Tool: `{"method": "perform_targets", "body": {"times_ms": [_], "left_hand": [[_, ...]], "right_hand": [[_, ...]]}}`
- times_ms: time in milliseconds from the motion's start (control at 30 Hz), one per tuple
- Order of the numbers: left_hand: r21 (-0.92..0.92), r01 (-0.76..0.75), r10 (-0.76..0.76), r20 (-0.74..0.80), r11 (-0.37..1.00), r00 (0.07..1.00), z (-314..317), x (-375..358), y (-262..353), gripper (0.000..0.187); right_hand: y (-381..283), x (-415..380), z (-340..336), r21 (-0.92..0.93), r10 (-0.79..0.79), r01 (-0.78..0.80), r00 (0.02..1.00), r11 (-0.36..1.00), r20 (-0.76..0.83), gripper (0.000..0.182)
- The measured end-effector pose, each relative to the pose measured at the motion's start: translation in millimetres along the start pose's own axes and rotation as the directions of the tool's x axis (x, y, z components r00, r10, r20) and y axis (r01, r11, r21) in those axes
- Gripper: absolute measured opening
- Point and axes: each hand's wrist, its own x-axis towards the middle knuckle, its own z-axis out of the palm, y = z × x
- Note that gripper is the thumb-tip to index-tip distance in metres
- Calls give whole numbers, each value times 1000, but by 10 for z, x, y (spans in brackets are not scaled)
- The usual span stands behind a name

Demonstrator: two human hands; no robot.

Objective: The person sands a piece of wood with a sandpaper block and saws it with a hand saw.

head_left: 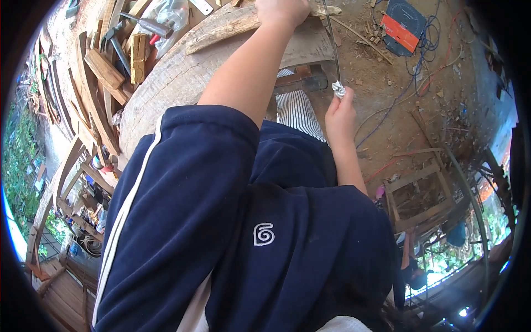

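My left hand (282,11) reaches forward to the top edge of the head view, over a rough strip of wood (229,36). Its fingers are cut off by the frame edge. The strip lies across a thick, curved wooden slab (182,77). To the right, my right hand (339,113) is closed around the white wrapped end (339,88) of a long, thin, blade-like tool (333,44). That tool runs up past the slab's right side and out of view. Between my arms sit a dark metal cylinder (315,83) and striped cloth (298,113).
At upper left are a hammer (116,47), wood blocks (105,69) and a clear plastic bag (174,19). Long timbers (83,99) lean farther left. On the ground at right are a black-and-orange flat object (401,33), tangled cables (428,41), wood chips and a wooden frame (417,152).
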Motion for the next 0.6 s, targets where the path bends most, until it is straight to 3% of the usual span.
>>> {"method": "perform_targets", "body": {"times_ms": [200, 267, 433, 500, 600], "left_hand": [[29, 3, -3, -4, 1000, 1000, 53, 21, -3, 36], [19, -2, 2, -9, 1000, 1000, 78, 1, -31, 36], [-12, 19, -18, 44, 1000, 999, 19, 35, -6, 35], [-51, -22, 21, -29, 998, 999, 66, 35, -42, 36], [-28, 3, -4, -21, 1000, 1000, 56, 11, -22, 36]], "right_hand": [[-301, 520, 128, 32, -41, 42, 999, 999, -8, 22], [-404, 639, 105, -15, 11, -11, 999, 1000, 30, 21], [8, 15, 2, -16, -31, 31, 999, 999, -9, 26], [-6, -157, -78, -48, 8, -7, 1000, 999, 24, 28], [-132, 32, -39, -37, 90, -87, 993, 995, 73, 27]]}}
